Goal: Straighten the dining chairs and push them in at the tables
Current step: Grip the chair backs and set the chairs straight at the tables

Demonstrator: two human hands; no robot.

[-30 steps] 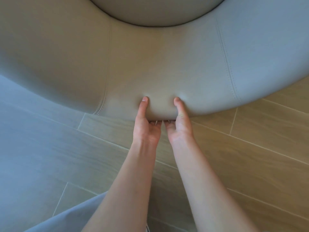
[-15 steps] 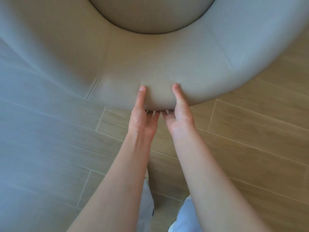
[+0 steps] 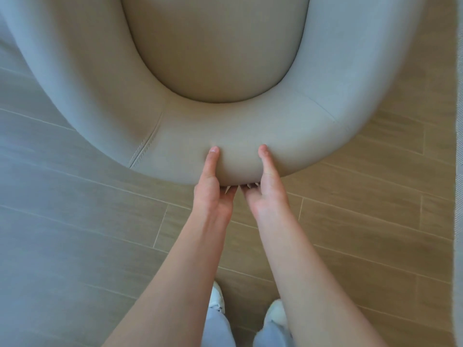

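Seen from above, the floor (image 3: 70,234) of long wood-look planks fills the left side from nine to seven o'clock, grey-blue in shade there and warmer tan toward three o'clock; the dining chair (image 3: 233,131) takes up the upper half, a padded tub shape in pale grey-beige upholstery whose curved backrest sweeps from ten o'clock down through the centre and up to two o'clock; a stitched seam (image 3: 144,149) runs down the backrest at about nine o'clock of centre; the seat cushion (image 3: 215,46) sits inside the curve at twelve o'clock, rounded at its near end.

The left hand (image 3: 213,186) grips the lowest part of the backrest just left of centre; its thumb (image 3: 212,156) lies flat on the top of the padding, pointing to twelve o'clock, while the fingers curl under the rim, mostly hidden; the right hand (image 3: 268,189) holds the same rim just beside it, thumb on top, fingers tucked beneath with only pale fingernail tips showing; the two hands are near each other but not touching; both bare forearms reach down to six o'clock.

Between the forearms at six o'clock are light blue trouser legs (image 3: 218,329) and white shoes (image 3: 276,313); a pale strip (image 3: 458,171), too little shown to identify, runs down the edge at three o'clock.
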